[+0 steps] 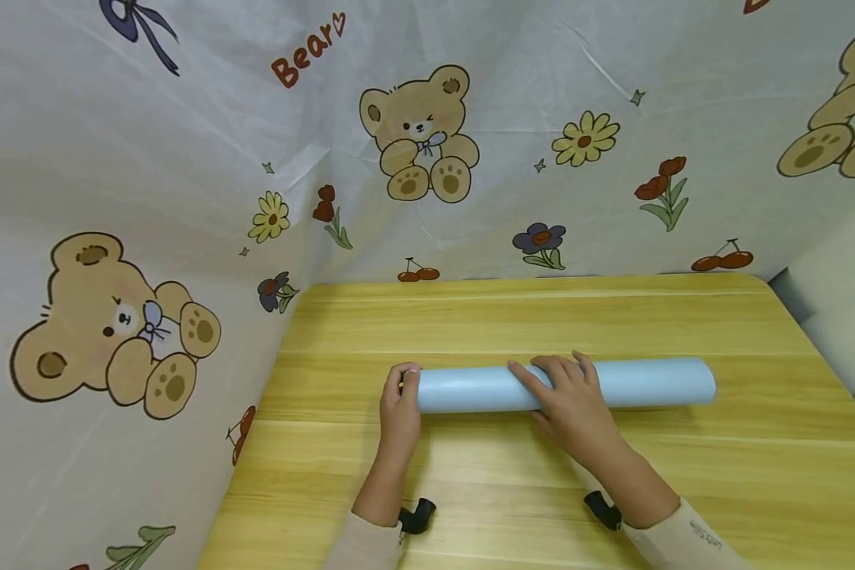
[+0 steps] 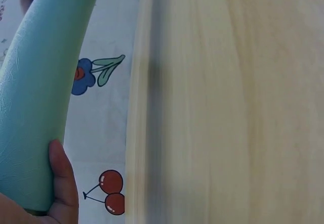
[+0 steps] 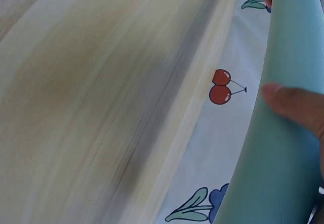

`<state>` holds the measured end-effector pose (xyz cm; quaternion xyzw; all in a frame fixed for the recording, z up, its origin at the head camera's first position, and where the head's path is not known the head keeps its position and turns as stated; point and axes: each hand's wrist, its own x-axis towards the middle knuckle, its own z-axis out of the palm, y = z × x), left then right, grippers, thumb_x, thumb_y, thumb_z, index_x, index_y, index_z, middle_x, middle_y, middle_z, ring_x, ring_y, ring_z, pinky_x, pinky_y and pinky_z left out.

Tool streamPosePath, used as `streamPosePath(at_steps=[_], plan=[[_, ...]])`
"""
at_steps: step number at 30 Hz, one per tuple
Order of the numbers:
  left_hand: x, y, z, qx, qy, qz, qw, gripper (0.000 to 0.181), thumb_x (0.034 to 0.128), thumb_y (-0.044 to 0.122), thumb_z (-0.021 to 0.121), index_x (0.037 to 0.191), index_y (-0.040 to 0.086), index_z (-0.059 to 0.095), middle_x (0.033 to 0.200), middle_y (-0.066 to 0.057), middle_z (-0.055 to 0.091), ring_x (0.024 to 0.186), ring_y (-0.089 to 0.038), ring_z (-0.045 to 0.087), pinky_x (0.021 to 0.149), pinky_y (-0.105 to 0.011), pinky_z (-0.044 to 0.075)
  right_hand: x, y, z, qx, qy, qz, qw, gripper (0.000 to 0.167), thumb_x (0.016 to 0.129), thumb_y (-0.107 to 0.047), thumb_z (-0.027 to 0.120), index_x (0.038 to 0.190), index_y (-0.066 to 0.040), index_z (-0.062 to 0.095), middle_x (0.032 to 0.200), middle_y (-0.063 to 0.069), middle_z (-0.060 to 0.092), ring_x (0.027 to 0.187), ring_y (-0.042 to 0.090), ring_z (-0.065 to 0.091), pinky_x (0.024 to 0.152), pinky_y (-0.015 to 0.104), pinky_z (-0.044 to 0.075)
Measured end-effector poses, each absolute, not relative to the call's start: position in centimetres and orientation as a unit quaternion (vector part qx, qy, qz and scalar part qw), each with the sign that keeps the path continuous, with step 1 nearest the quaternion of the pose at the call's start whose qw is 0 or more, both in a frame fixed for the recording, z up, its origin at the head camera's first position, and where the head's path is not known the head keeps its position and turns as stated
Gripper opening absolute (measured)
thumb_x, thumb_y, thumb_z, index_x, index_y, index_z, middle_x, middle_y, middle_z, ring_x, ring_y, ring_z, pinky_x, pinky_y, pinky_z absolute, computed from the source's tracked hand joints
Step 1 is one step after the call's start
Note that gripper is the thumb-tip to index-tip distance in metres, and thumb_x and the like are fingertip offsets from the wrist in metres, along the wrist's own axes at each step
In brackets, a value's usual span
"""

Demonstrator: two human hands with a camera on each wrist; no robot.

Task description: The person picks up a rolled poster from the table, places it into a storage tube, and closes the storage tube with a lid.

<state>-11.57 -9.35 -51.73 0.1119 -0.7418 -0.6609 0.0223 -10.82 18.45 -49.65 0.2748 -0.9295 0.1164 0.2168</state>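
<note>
A light blue rolled-up sheet (image 1: 470,390) lies crosswise over the wooden table, its surface smooth with faint creases in the left wrist view. My left hand (image 1: 401,412) grips the roll's left end, the thumb on the near side. Around the middle of the roll, my right hand (image 1: 573,408) holds it with fingers spread over the top and the thumb on the near side. The right part of the roll extends past that hand. In the right wrist view the right thumb (image 3: 293,102) lies against the roll (image 3: 276,163). The underside of the roll is hidden.
The wooden table (image 1: 484,491) has its far edge against a white cloth (image 1: 499,222) printed with bears, flowers and cherries. More of this cloth hangs along the left side. Black wrist mounts (image 1: 417,516) sit beside both sleeves.
</note>
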Motion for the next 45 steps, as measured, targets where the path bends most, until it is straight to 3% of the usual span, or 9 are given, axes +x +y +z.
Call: streamPosePath(at_steps=[3,6,9,17,22,29,34,40,45], plan=[[-11.7,-9.9,-51.7,0.129,-0.732,-0.669,0.028,0.042,0.1066,0.045,0.045,0.123,0.010,0.061,0.104,-0.004,0.055,0.084,-0.021,0.047,0.071,-0.033,0.042,-10.9,18.5,-49.6,0.289,-0.920,0.143,0.221,0.083,0.071,-0.035,0.092,0.145,-0.023,0.056,0.131,0.015,0.059,0.123,0.039,0.056,0.113,0.068,0.029],[-11.7,-10.5,-51.6,0.143,-0.727,-0.671,0.032,0.038,0.1065,0.043,0.046,0.121,0.012,0.061,0.106,-0.004,0.056,0.087,-0.021,0.048,0.073,-0.033,0.043,-11.0,18.8,-49.7,0.299,-0.906,0.188,0.233,0.063,0.091,-0.054,0.069,0.142,-0.018,0.059,0.132,0.015,0.061,0.130,0.040,0.052,0.118,0.065,0.026],[-11.8,-11.1,-51.7,0.148,-0.726,-0.670,0.040,0.036,0.1060,0.043,0.048,0.120,0.013,0.062,0.108,-0.005,0.057,0.089,-0.021,0.048,0.074,-0.033,0.043,-11.1,19.4,-49.7,0.291,-0.897,0.219,0.251,0.063,0.101,-0.061,0.043,0.142,-0.016,0.059,0.131,0.015,0.062,0.132,0.041,0.051,0.120,0.063,0.025],[-11.9,-12.0,-51.9,0.140,-0.727,-0.671,0.044,0.041,0.1045,0.046,0.050,0.122,0.011,0.062,0.121,-0.004,0.057,0.097,-0.021,0.048,0.079,-0.034,0.043,-11.2,21.6,-49.9,0.217,-0.904,0.238,0.282,0.063,0.102,-0.058,0.048,0.142,-0.011,0.058,0.130,0.018,0.061,0.131,0.044,0.049,0.119,0.069,0.019],[-11.9,-12.6,-52.0,0.149,-0.713,-0.684,0.048,0.040,0.1054,0.043,0.049,0.122,0.008,0.061,0.123,-0.006,0.057,0.102,-0.021,0.050,0.086,-0.034,0.044,-11.2,23.6,-49.9,0.172,-0.904,0.268,0.285,0.058,0.090,-0.027,0.074,0.143,-0.010,0.056,0.133,0.022,0.058,0.131,0.048,0.046,0.117,0.072,0.017],[-11.9,-13.4,-51.8,0.161,-0.696,-0.698,0.045,0.036,0.1066,0.040,0.047,0.123,0.010,0.060,0.121,-0.006,0.056,0.101,-0.023,0.050,0.085,-0.036,0.044,-11.1,26.1,-49.9,0.099,-0.893,0.315,0.306,0.066,0.086,-0.009,0.075,0.146,-0.003,0.050,0.137,0.032,0.049,0.128,0.056,0.042,0.114,0.073,0.021],[-11.9,-13.7,-51.7,0.167,-0.692,-0.701,0.045,0.037,0.1067,0.038,0.047,0.124,0.008,0.059,0.120,-0.005,0.056,0.101,-0.024,0.049,0.084,-0.037,0.043,-10.7,27.3,-50.0,0.006,-0.889,0.382,0.252,0.069,0.095,-0.012,0.068,0.156,-0.010,0.036,0.150,0.032,0.037,0.136,0.054,0.035,0.108,0.073,0.029],[-12.0,-14.0,-51.8,0.168,-0.691,-0.702,0.040,0.040,0.1064,0.039,0.047,0.126,0.006,0.059,0.120,-0.006,0.056,0.102,-0.025,0.049,0.085,-0.038,0.042,-10.1,28.2,-50.2,-0.098,-0.865,0.468,0.153,0.070,0.105,-0.031,0.052,0.163,-0.015,0.016,0.162,0.022,0.022,0.149,0.046,0.024,0.118,0.067,0.022],[-12.2,-14.2,-52.0,0.171,-0.693,-0.700,0.035,0.043,0.1054,0.042,0.048,0.126,0.007,0.060,0.121,-0.006,0.055,0.104,-0.025,0.049,0.085,-0.037,0.041,-9.7,28.7,-50.4,-0.134,-0.844,0.517,0.057,0.071,0.107,-0.047,0.040,0.164,-0.022,0.008,0.168,0.017,0.015,0.152,0.045,0.022,0.118,0.061,0.029]])
